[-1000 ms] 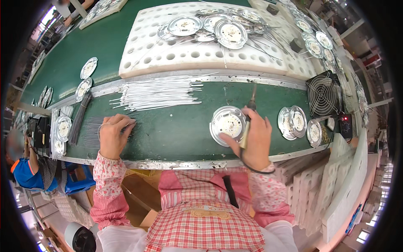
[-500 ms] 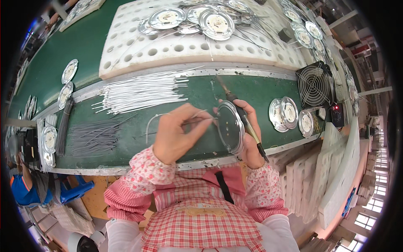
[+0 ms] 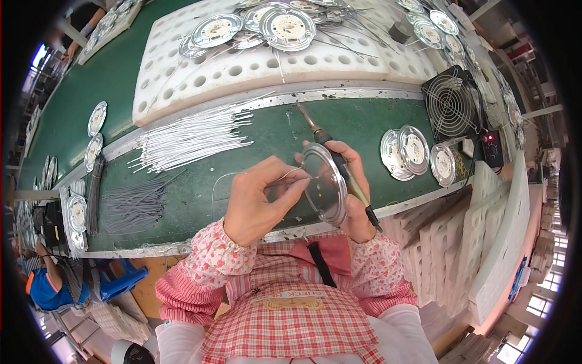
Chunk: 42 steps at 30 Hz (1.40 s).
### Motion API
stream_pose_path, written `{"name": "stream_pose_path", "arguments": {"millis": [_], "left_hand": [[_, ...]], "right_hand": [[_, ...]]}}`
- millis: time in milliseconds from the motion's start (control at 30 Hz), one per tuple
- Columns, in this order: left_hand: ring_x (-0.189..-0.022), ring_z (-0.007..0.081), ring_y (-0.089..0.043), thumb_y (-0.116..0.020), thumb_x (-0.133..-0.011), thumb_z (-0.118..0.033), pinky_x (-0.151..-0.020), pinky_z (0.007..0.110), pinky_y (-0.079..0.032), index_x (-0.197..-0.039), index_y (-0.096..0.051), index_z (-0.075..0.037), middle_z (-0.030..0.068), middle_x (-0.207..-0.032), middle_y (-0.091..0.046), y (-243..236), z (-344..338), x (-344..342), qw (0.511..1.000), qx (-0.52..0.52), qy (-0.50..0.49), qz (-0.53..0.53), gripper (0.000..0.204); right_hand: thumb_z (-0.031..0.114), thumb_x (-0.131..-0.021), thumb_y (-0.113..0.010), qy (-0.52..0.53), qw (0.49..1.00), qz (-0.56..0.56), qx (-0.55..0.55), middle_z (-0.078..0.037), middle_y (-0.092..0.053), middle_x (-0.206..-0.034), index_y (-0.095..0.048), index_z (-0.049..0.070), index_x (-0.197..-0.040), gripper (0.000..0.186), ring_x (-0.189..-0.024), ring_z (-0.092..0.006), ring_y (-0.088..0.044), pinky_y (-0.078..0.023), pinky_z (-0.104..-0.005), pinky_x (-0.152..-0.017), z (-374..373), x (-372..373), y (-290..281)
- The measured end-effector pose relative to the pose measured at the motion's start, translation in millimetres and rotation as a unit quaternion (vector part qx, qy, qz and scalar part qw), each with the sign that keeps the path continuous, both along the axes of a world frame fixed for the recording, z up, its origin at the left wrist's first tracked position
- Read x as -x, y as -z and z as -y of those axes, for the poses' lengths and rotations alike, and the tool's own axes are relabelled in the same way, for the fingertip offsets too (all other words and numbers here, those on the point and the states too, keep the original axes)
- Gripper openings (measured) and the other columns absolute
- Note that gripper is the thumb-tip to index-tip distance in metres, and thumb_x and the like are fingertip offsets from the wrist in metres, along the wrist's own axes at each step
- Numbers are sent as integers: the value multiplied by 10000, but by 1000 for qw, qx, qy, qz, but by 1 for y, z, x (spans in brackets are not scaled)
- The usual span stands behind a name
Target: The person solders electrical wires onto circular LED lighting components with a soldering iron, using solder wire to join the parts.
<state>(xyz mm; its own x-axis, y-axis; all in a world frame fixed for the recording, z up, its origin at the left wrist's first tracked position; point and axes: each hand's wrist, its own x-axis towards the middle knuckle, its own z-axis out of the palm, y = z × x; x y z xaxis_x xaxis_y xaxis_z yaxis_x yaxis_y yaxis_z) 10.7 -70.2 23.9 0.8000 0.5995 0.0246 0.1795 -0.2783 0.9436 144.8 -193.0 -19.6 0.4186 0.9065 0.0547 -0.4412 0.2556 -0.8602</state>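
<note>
In front of my chest, a round metal disc [image 3: 325, 197] stands nearly on edge, its back with small holes facing left. My right hand [image 3: 359, 221] grips its far side and also holds a soldering iron [image 3: 316, 130], whose tip points away from me at the far left. With thumb and fingers pinched, my left hand [image 3: 254, 197] holds a thin pale wire [image 3: 213, 193] close to the disc's back. The wire loops out behind my left hand. Whether its end sits in a hole I cannot tell.
White wires [image 3: 188, 136] and dark grey wires [image 3: 134, 203] lie on the green bench to the left. Discs [image 3: 414, 151], a black fan [image 3: 450, 106] and a red-lit control box [image 3: 492, 150] stand right. Beyond, a holed foam board [image 3: 212, 76] carries more discs. A person in blue [image 3: 51, 291] sits far left.
The whole view has shifted slightly. My left fingers remain pinched near the disc, while the disc has turned a little, showing more of its back. My right hand keeps its hold.
</note>
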Motion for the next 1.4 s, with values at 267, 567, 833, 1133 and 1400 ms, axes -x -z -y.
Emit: {"name": "stream_pose_path", "arguments": {"millis": [267, 567, 833, 1133, 1400], "left_hand": [[-725, 79, -606, -700, -861, -32, -624, 265, -478, -947, -721, 29, 47, -814, -666, 1, 5, 7, 1000, 6, -1, 23, 107], [-584, 226, -632, -736, -850, -284, -586, 333, -497, -894, -709, 15, 131, -733, -700, 19, 2, 4, 995, -56, -16, -81, 303], [-831, 255, -598, -821, -746, -316, -777, 405, -403, -1094, -656, -49, 70, -860, -644, 52, -13, -5, 886, -422, -148, -120, 469], [-880, 283, -533, -660, -792, -58, -851, 421, -355, -894, -547, -59, 69, -883, -546, 47, -9, 14, 929, -368, 9, -37, 152], [-926, 289, -532, -669, -808, -75, -845, 433, -361, -922, -568, -74, 79, -973, -551, 52, -4, 4, 921, -386, 37, -42, 151]], "right_hand": [[305, -676, -923, 62, 945, 319, -29, -186, -439, -1469, -358, 51, -1423, 971, -1350, -296, -457, -354, -414, -1124, 8, 7, -8], [257, -631, -919, 151, 816, 557, 37, -239, -463, -1398, -398, 45, -1429, 975, -1252, -429, -482, -396, -489, -1039, 4, 16, 7], [286, -653, -897, 137, 754, 630, 128, -235, -500, -1293, -427, 40, -1408, 923, -1160, -423, -510, -406, -490, -978, -10, 16, 9], [28, -846, -605, 48, 897, 422, 124, -98, -646, -683, -682, 3, -1008, 180, -522, -189, -617, -465, -302, -501, 39, -26, -16], [46, -859, -577, 20, 883, 461, 90, -104, -667, -715, -695, -14, -972, 174, -537, -173, -623, -470, -293, -519, 38, -32, -14]]}}
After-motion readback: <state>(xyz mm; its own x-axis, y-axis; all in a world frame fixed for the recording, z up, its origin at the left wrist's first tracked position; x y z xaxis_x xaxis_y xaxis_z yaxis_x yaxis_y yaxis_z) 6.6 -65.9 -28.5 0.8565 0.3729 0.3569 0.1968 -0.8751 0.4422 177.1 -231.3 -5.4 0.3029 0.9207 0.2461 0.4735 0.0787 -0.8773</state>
